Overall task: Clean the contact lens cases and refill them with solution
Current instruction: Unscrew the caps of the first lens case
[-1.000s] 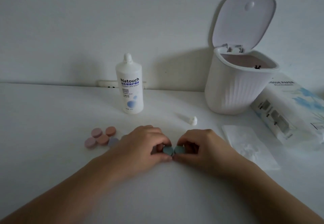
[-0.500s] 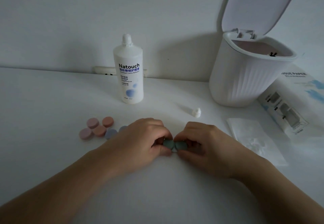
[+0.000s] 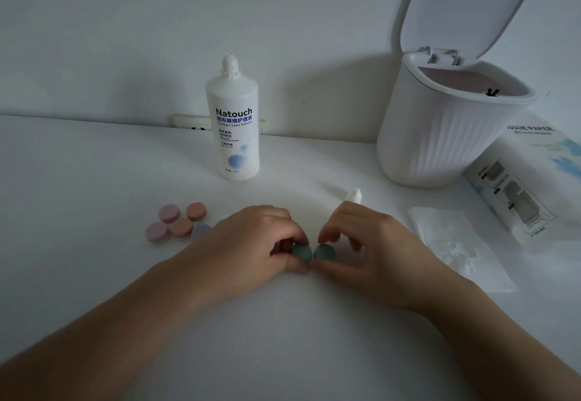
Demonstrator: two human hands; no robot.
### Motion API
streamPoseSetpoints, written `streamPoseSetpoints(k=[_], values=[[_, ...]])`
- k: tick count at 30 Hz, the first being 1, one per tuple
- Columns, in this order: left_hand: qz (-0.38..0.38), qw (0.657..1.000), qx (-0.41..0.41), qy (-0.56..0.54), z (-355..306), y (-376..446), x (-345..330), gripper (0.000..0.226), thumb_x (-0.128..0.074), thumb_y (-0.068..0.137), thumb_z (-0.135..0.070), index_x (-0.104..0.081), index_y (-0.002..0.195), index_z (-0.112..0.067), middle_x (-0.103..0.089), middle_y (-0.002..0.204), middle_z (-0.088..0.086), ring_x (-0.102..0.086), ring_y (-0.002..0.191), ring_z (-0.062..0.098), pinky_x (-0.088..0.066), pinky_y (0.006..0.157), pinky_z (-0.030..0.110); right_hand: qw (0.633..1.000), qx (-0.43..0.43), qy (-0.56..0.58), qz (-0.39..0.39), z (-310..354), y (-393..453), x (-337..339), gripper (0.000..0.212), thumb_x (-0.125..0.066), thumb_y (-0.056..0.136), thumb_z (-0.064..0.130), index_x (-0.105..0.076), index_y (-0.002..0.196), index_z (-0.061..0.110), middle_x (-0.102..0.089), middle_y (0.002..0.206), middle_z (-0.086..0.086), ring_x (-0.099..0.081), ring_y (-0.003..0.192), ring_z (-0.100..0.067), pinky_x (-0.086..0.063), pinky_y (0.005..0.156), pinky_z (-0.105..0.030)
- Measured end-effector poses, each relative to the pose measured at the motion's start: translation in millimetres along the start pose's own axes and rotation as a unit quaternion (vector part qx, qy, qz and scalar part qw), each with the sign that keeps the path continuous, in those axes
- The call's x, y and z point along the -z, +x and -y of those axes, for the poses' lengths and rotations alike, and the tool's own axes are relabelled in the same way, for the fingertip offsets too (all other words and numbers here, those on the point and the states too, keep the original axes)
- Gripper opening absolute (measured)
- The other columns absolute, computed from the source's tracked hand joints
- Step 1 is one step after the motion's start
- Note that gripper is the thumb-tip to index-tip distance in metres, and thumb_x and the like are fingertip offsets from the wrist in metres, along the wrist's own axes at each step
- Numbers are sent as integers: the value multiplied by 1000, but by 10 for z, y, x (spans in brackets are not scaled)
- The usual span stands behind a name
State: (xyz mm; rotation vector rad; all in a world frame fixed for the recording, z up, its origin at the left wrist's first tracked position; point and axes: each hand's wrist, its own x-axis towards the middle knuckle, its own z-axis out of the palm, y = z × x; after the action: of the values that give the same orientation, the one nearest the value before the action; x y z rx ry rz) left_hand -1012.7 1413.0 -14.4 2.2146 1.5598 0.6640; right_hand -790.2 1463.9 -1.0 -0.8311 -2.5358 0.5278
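While the left hand (image 3: 261,243) pinches the left cap of the small teal two-cup plastic contact lens case (image 3: 312,253) between thumb and curled fingers, the right hand (image 3: 361,243) grips the right cap the same way, its index finger now arched higher over the cap than half a second ago, when both hands sat closed tight around it. That loosening suggests the caps are being twisted off, so the case is probably at its opening step, with cleaning and refilling not yet done. It rests on the white tabletop (image 3: 78,165) directly between the hands.

Just left of the left hand lie the pink, orange and lilac round lens cases (image 3: 179,223), caps on. Behind stands the white plastic bottle of lens solution (image 3: 232,124), uncapped, its small white cap (image 3: 354,195) lying beyond the right hand. Right of that hand are a flat white tissue (image 3: 456,243), a pack of tissue paper (image 3: 531,180) and a ribbed white bin (image 3: 440,136), lid up, against a plain white wall (image 3: 125,23).
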Motion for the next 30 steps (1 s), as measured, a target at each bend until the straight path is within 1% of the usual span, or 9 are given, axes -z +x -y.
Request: streamPoseSetpoints(k=[2,5,7,10,15,18,22,27,30], values=[[6,1000,-1,-1,0,-5,6,24,-79,81,-44,-74,99,-30,-58,84,-14,-52,85,3,-50,77,39,1000,-11,-6,-2,8,23,-26,16,-77,83,38,-69,88,25,-58,80,12,-53,68,-6,-41,60,-19],[4,1000,-2,-4,-8,-10,5,22,-78,81,-44,-74,97,-30,-58,83,-13,-53,84,5,-50,76,40,998,9,46,32,10,6,7,23,-76,77,18,-74,99,22,-62,93,9,-60,76,-12,-52,67,-30],[0,1000,0,-3,-11,-9,0,21,-78,81,-44,-73,96,-31,-59,83,-13,-54,84,5,-50,76,41,997,13,63,30,2,-7,31,30,-75,76,22,-73,106,24,-62,102,11,-61,82,-12,-52,72,-26],[1,1000,-4,-2,-5,-15,-1,23,-79,81,-45,-74,98,-31,-59,83,-13,-53,84,4,-50,76,38,999,2,37,-4,13,14,5,19,-79,80,36,-71,92,24,-60,87,12,-58,76,-12,-51,67,-30],[6,1000,0,-2,-8,-6,3,21,-77,81,-46,-72,97,-32,-57,83,-14,-53,86,4,-51,76,41,999,19,27,31,12,8,23,23,-75,76,17,-74,99,22,-61,89,9,-56,78,-5,-48,71,-22],[3,1000,-1,-4,-12,-12,2,24,-74,80,-50,-72,95,-31,-57,82,-13,-54,83,5,-51,74,43,999,12,26,28,9,-7,29,30,-77,77,31,-72,107,25,-61,98,11,-56,85,-3,-51,76,-24],[9,1000,3,-5,-21,-12,9,30,-70,78,-54,-73,98,-32,-58,82,-14,-54,84,4,-51,76,41,1000,2,-8,-5,24,17,-22,19,-77,80,35,-72,94,22,-61,80,9,-57,75,-12,-52,69,-40],[10,1000,9,4,-13,-2,6,24,-77,80,-49,-73,97,-32,-56,82,-14,-52,83,3,-51,75,42,1000,13,1,17,6,-16,12,42,-69,77,38,-68,118,27,-63,98,15,-59,90,-8,-53,80,-33],[11,1000,2,1,-17,0,7,23,-78,81,-47,-73,97,-31,-58,82,-13,-53,83,3,-51,75,41,999,18,-28,3,0,12,-19,28,-74,82,45,-73,101,24,-58,86,13,-55,81,-9,-53,72,-37]])
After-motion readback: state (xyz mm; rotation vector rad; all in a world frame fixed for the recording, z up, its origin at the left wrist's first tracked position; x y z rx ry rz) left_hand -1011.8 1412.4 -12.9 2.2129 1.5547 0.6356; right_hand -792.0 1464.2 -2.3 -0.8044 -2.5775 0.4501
